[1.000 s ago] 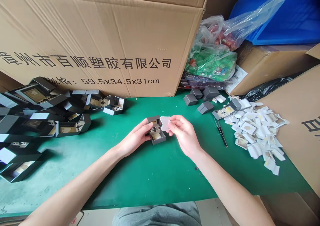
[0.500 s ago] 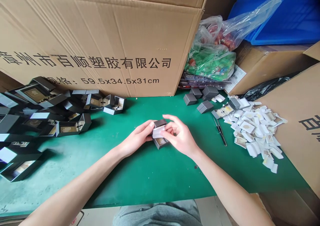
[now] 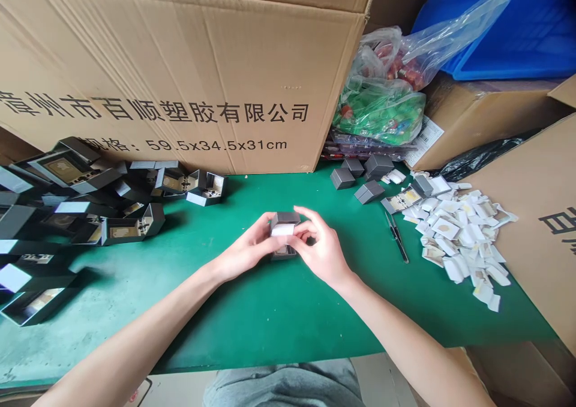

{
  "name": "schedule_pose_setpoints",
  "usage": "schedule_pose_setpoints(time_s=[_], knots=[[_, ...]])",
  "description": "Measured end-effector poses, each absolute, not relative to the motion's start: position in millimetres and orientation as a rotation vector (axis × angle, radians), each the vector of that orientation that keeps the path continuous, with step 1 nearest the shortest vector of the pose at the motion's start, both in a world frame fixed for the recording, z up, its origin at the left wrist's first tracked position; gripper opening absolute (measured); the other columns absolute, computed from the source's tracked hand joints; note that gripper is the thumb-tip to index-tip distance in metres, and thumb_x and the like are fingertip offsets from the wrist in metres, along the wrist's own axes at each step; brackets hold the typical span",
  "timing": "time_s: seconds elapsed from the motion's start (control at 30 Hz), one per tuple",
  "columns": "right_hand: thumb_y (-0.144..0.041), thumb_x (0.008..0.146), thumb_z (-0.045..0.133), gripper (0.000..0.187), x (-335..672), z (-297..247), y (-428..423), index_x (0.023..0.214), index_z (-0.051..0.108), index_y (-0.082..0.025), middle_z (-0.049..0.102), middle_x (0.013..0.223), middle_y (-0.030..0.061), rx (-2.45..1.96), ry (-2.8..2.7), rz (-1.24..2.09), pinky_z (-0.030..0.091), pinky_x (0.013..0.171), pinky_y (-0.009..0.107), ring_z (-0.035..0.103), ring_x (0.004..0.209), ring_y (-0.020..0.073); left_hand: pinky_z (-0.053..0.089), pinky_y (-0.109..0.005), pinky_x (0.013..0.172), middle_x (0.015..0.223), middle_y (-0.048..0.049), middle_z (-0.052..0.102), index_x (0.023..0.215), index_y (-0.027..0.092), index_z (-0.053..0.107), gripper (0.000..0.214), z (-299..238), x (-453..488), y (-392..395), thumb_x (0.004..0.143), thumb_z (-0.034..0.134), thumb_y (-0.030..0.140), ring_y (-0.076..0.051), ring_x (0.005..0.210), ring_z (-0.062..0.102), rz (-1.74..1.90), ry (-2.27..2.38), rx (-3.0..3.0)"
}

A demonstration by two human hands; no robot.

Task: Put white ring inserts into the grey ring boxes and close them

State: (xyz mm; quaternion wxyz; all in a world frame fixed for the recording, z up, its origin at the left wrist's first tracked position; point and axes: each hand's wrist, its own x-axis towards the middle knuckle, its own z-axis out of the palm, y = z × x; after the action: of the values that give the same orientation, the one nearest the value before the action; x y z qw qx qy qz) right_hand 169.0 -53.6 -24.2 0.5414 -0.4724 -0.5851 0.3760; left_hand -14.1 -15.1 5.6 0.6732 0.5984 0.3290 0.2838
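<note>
A small dark jewelry box point(image 3: 285, 217) is held open over the table's middle, its lid tipped up at the back. A white insert piece point(image 3: 282, 230) shows inside, against the lid. My left hand point(image 3: 248, 246) is closed round the box's left side, its thumb lying across the front of the white piece. From the right, my right hand point(image 3: 321, 246) presses its thumb at the edge of the white piece. Its index finger stretches up past the lid, and the other fingers are curled. Part of the box's lower half is hidden by both thumbs.
Several open dark boxes point(image 3: 130, 224) are heaped at the left. Closed boxes point(image 3: 342, 177), tweezers point(image 3: 396, 238) and a pile of white inserts point(image 3: 468, 233) lie right on the green table point(image 3: 252, 323). A large carton point(image 3: 180, 65) stands behind, beside bagged goods point(image 3: 382, 110).
The box has turned more upright and its lid faces me more. My left thumb has moved down across the white piece, which now sits deeper against the lid.
</note>
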Motion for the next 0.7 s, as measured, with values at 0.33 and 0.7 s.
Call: schedule_pose_setpoints(time_s=[0.33,0.7], knots=[[-0.029,0.084,0.070,0.054,159,-27,-58,0.136,0.054,-0.026,0.070,0.087,0.0010,-1.103,-1.367,0.828,0.060,0.074,0.031,0.068,0.074,0.0157,0.056,-0.035,0.089,0.104,-0.0014,0.063,0.118,0.024,0.052,0.038,10,-5,-22,0.082,0.064,0.019,-0.019,0.097,0.061,0.690,0.812,1.328],[-0.029,0.086,0.070,0.051,157,-30,-58,0.134,0.055,-0.026,0.070,0.088,0.0012,-1.103,-1.374,0.818,0.061,0.076,0.030,0.069,0.077,0.0155,0.053,-0.028,0.080,0.098,-0.0011,0.061,0.115,0.021,0.053,0.035,6,-3,-23,0.080,0.056,0.014,-0.017,0.091,0.057,0.752,0.883,1.462]])
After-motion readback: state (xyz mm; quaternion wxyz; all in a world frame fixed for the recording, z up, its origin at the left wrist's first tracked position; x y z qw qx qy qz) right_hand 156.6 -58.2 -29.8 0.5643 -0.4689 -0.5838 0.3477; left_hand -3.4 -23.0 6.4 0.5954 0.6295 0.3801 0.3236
